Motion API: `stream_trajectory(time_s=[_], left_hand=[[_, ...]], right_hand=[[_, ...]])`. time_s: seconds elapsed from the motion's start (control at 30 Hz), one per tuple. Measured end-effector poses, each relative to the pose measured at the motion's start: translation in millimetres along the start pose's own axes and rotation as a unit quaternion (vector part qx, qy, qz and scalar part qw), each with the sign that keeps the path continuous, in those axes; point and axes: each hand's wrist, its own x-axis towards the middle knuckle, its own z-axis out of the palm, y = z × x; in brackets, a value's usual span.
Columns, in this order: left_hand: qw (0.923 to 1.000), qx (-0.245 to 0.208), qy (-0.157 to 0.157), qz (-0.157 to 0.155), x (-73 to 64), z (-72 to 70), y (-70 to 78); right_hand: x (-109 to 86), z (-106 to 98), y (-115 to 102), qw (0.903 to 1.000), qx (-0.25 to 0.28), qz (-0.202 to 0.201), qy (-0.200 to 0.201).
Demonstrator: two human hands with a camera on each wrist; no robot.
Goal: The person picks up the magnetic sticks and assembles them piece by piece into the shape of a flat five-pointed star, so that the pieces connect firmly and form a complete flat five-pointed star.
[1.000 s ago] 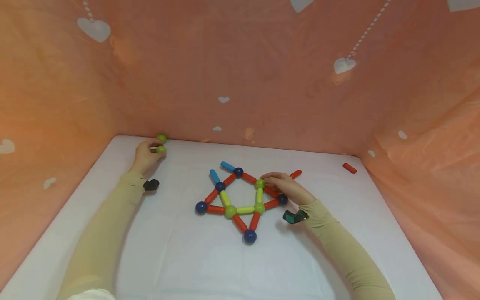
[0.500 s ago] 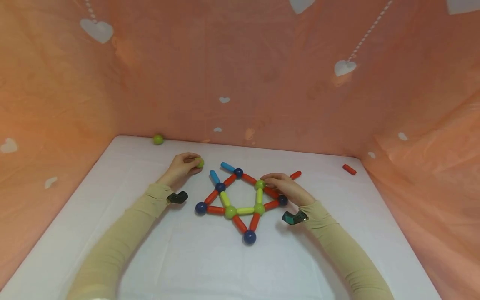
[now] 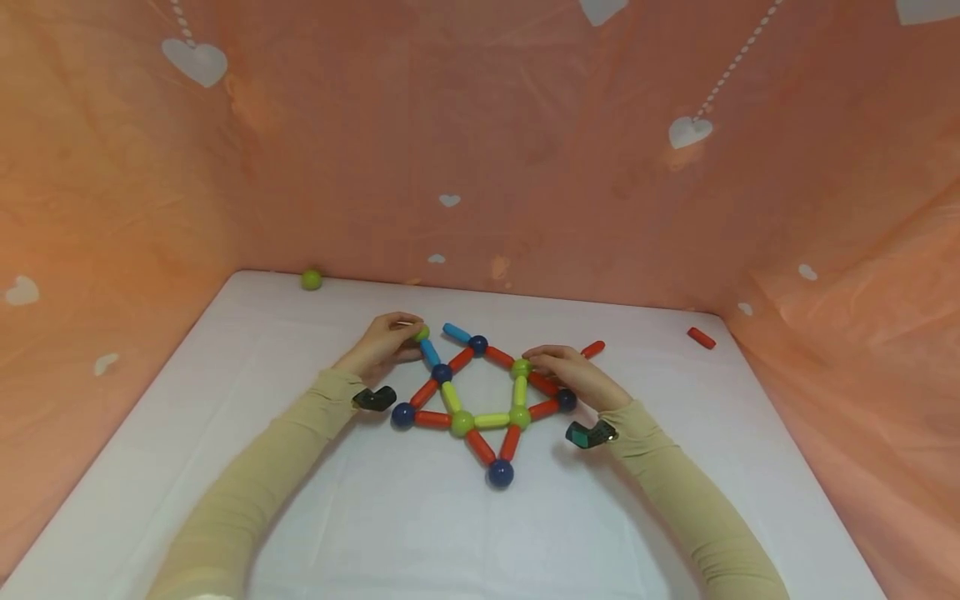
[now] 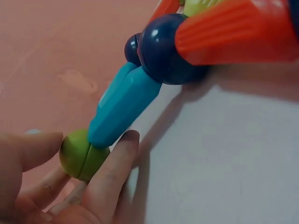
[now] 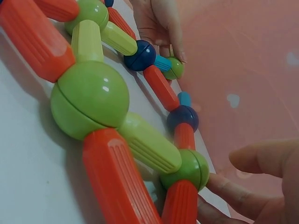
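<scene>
A star-like frame of magnetic rods and balls lies on the table, with red rods (image 3: 480,447), light green rods (image 3: 492,421), dark blue balls (image 3: 500,473) and green balls (image 3: 462,423). My left hand (image 3: 384,343) pinches a green ball (image 4: 77,154) between thumb and fingers. That ball meets the outer end of a light blue rod (image 4: 124,105) joined to a dark blue ball (image 4: 163,49). On the frame's right side, my right hand (image 3: 573,373) has fingertips against a green ball (image 5: 187,169), its thumb held apart from it.
One loose green ball (image 3: 311,280) sits at the table's back left edge, and a loose red rod (image 3: 701,337) at the back right. Another light blue rod (image 3: 456,332) and a red rod (image 3: 593,349) stick out from the frame. Orange cloth (image 3: 480,150) surrounds the table.
My left hand has carried a green ball from the back left corner rightward to the light blue rod's end. The other loose ball has rolled slightly left. My right hand has stayed put.
</scene>
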Motion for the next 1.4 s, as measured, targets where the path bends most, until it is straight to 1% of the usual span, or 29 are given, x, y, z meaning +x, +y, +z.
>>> stream_trajectory(time_s=[0.13,0.23,0.4,0.5,0.7,0.93,1.07,1.17,1.2,1.3,1.4], left_hand=[[0.9998,0.016,-0.007,-0.008,4.1,3.2,3.0],[0.9996,0.021,-0.018,-0.01,8.4,4.0,4.0],[0.9978,0.029,-0.058,-0.015,17.0,4.3,5.5],[0.9965,0.037,-0.073,-0.018,20.5,5.7,7.1],[0.9953,0.036,-0.086,-0.026,21.7,7.6,8.8],[0.9948,0.035,-0.091,-0.03,20.0,6.7,10.3],[0.9953,0.027,-0.086,-0.036,19.0,6.9,10.0],[0.9956,0.034,-0.079,-0.037,18.8,7.3,9.5],[0.9957,0.039,-0.076,-0.037,18.8,7.3,9.3],[0.9942,0.087,-0.061,-0.018,18.2,6.0,9.2],[0.99,0.136,-0.036,0.002,16.9,5.0,9.9]], right_hand=[[0.5,-0.1,0.0,0.9999,-0.01,-0.007,-0.006],[0.5,-0.3,0.5,0.9999,-0.004,-0.013,-0.007],[-0.6,1.1,-0.1,0.9999,0.002,-0.01,-0.002],[0.1,2.5,0.0,1.0,0.003,-0.005,0.0],[2.5,3.4,0.9,1.0,0.004,-0.005,-0.002],[4.1,3.0,1.3,0.9999,0.007,-0.014,-0.004],[3.6,3.2,1.3,0.9997,0.007,-0.021,-0.007],[3.1,3.4,1.6,0.9998,0.007,-0.019,-0.007],[3.0,3.6,1.7,0.9998,0.007,-0.017,-0.007],[2.7,3.8,1.1,0.9999,0.007,-0.011,-0.006],[2.6,3.7,0.3,0.9999,0.001,-0.01,-0.007]])
